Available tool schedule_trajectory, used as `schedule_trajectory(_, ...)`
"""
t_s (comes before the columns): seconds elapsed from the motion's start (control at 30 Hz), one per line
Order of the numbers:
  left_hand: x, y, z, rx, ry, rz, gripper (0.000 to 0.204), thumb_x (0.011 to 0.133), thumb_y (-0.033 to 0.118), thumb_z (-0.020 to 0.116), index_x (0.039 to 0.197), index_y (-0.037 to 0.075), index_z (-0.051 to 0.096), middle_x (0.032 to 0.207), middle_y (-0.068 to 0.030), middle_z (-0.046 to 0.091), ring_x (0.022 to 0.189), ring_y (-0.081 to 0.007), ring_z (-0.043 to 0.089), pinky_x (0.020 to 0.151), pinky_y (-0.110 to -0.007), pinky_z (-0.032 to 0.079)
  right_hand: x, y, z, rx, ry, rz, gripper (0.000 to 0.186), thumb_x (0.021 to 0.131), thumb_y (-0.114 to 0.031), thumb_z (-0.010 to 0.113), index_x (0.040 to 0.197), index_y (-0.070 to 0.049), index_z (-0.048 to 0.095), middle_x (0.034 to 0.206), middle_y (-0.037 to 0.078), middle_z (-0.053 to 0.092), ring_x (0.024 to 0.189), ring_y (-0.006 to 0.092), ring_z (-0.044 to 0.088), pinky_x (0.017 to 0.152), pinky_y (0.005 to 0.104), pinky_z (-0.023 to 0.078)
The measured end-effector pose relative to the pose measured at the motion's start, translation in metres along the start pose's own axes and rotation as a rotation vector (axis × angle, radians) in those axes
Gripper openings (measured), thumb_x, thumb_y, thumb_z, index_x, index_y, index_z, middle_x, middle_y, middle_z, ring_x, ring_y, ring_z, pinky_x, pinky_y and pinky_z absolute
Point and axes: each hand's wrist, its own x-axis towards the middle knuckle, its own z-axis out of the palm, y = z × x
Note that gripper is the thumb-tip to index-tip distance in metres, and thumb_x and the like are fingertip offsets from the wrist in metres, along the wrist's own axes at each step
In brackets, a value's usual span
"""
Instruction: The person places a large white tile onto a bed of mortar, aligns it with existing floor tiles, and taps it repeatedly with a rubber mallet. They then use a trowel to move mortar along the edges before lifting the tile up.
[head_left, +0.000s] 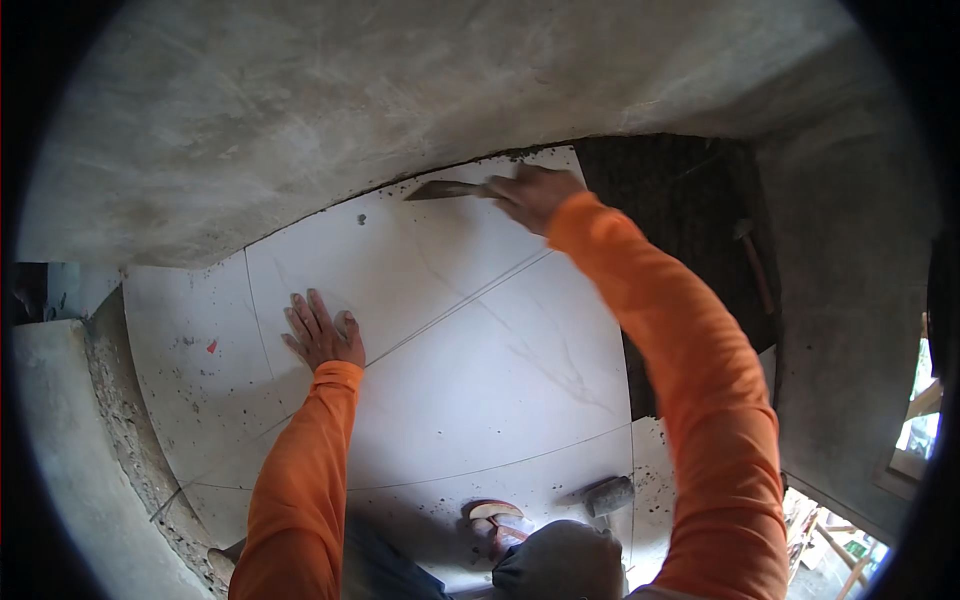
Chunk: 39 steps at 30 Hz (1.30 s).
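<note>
My left hand (pixel 325 332) lies flat on a white floor tile (pixel 440 300), fingers spread and holding nothing. Farther off and to the right, my right hand (pixel 538 195) is closed around the handle of a trowel (pixel 440 190). The trowel's pointed blade aims left, over the tile close to the foot of the far wall. Small dark mortar crumbs dot the tile along that wall. Both forearms are in orange sleeves. Whether the blade touches the tile I cannot tell.
Grey plastered walls (pixel 400 90) enclose the floor. Dark bare mortar bed (pixel 660 190) lies at the far right, with a wooden-handled hammer (pixel 758 268) on it. Near my sandalled foot (pixel 492 520) rests a dark mallet head (pixel 608 496). A red scrap (pixel 211 347) lies left.
</note>
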Motion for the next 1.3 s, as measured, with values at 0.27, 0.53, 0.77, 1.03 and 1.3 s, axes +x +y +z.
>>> schedule_trajectory(0.27,-0.001,0.015,-0.002,-0.079,-0.038,-0.008,0.064,0.088,0.045,0.037,0.145,0.019,0.021,0.152,-0.0072,0.013,0.141,-0.0283,0.01,0.109,-0.058,0.01,-0.045,0.245,0.027,-0.504,0.03,0.057,0.045,0.091,-0.04,0.044,0.132,-0.021,0.043,0.129,0.006,0.051,0.118,0.0291,0.049,0.095,0.0423,0.042)
schedule_trajectory(0.53,0.041,0.014,0.023,-0.038,-0.024,-0.104,0.068,0.088,0.043,0.038,0.146,0.015,0.017,0.153,-0.0073,0.011,0.141,-0.0278,0.006,0.108,-0.059,0.006,-0.271,0.215,0.1,0.253,0.784,0.786,0.038,0.092,-0.038,0.046,0.109,-0.006,0.057,0.097,0.023,0.061,0.092,0.0394,0.057,0.078,0.0451,0.045)
schedule_trajectory(0.77,0.157,0.087,0.073,-0.339,0.21,-0.383,0.079,0.087,0.062,0.032,0.146,0.011,0.017,0.153,-0.0095,0.011,0.142,-0.026,0.006,0.108,-0.058,0.002,-0.417,0.006,0.204,0.914,0.667,1.037,0.031,0.095,-0.026,0.044,0.101,0.001,0.059,0.07,0.015,0.058,0.057,0.0215,0.055,0.054,0.0327,0.043)
schedule_trajectory(1.03,0.009,0.316,-0.128,-1.572,-0.544,0.712,0.068,0.091,0.042,0.046,0.143,0.004,0.023,0.149,-0.0144,0.023,0.139,-0.0279,0.018,0.112,-0.035,0.015,-0.326,0.0,0.142,1.395,0.753,0.803,0.031,0.093,-0.015,0.046,0.122,-0.004,0.052,0.092,0.006,0.057,0.076,0.0159,0.055,0.069,0.0263,0.046)
schedule_trajectory(1.3,-0.139,0.153,-0.038,-0.374,-0.119,0.791,0.064,0.086,0.034,0.051,0.139,0.004,0.03,0.146,-0.0184,0.026,0.137,-0.0382,0.016,0.11,-0.055,0.008,-0.121,0.086,0.121,0.868,0.672,0.654,0.032,0.084,-0.025,0.054,0.113,-0.01,0.057,0.093,0.021,0.063,0.088,0.0391,0.06,0.078,0.0425,0.049)
